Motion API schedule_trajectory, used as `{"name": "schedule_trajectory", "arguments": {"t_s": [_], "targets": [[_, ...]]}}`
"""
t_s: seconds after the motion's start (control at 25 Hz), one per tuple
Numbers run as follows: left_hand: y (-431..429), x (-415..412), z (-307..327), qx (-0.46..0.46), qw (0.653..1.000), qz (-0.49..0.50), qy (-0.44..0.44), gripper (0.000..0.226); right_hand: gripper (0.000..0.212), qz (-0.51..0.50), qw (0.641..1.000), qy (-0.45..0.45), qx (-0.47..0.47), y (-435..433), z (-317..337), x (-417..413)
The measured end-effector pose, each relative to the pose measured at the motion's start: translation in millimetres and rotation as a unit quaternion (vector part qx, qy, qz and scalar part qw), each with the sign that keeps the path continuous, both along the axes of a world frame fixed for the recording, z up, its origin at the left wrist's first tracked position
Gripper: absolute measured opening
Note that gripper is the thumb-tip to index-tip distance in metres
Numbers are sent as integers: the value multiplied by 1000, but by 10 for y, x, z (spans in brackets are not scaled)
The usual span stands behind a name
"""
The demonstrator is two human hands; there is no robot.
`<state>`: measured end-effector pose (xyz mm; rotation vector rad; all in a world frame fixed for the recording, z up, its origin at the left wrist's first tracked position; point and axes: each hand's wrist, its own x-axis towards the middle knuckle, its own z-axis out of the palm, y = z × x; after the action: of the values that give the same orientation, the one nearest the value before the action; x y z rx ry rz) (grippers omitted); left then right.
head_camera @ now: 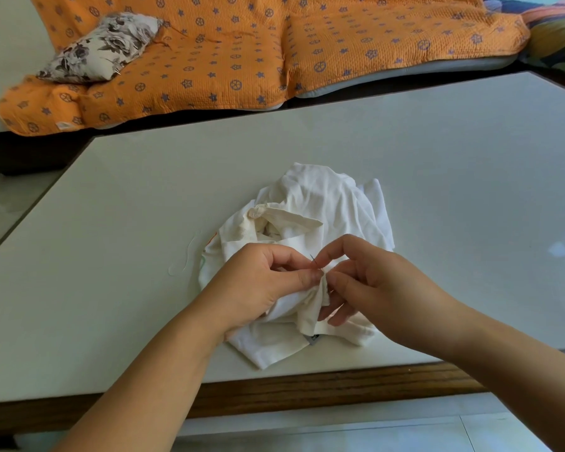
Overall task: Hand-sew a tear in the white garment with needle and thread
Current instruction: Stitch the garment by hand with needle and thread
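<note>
Pulling the needle (313,261) through wants a slow, straight tug. Right grip (379,288) pinches the needle; left grip (258,285) pinches a fold of the white garment (323,197), bunched on the table (437,190). Keep that fold tight and mind the sharp tip.

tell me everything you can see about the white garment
The white garment is a soft, thin-looking cream-white cloth, crumpled in a loose heap on the pale table near its front edge. A seamed band crosses its middle and a small dark label shows at its near hem. The left hand pinches a raised fold of it; the right hand holds a needle at that fold.
</note>
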<state>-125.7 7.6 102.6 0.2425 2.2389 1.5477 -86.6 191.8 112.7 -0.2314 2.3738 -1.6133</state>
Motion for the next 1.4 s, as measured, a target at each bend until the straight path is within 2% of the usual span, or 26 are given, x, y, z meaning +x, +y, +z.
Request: {"name": "schedule_trajectory", "arguments": {"t_s": [0.2,0.28,0.32,0.4,0.52,0.6,0.68,0.96,1.12,1.28,1.4], "targets": [[28,-1,5,-7,1000,10,-10,24,12,-32,998,31,38,-25,-1,-1],[17,-9,3,-9,1000,25,-6,12,12,-84,991,77,67,-11,17,-43],[10,-9,11,-6,999,33,-5,6,11,-120,988,83,47,9,23,-78],[-5,-13,10,10,999,46,-12,4,10,-180,980,29,-78,59,38,-171],[-9,-11,27,44,997,53,-30,6,11,-218,921,-87,-310,108,87,-269],[-14,-13,33,57,996,48,-39,6,12,-247,888,-100,-374,151,100,-314],[-22,-16,33,69,996,42,-45,6,12,-289,879,-74,-371,207,78,-374],[-40,-12,46,81,995,33,-53,9,11,-359,909,58,-205,380,-20,-477],[-34,3,63,78,995,34,-45,9,11,-322,930,80,-161,333,39,-390],[-65,1,103,64,996,47,-32,22,11,-132,976,-1,-172,190,200,-169],[-102,-14,114,51,997,51,-11,26,12,-20,989,-65,-130,81,204,-24]]}}
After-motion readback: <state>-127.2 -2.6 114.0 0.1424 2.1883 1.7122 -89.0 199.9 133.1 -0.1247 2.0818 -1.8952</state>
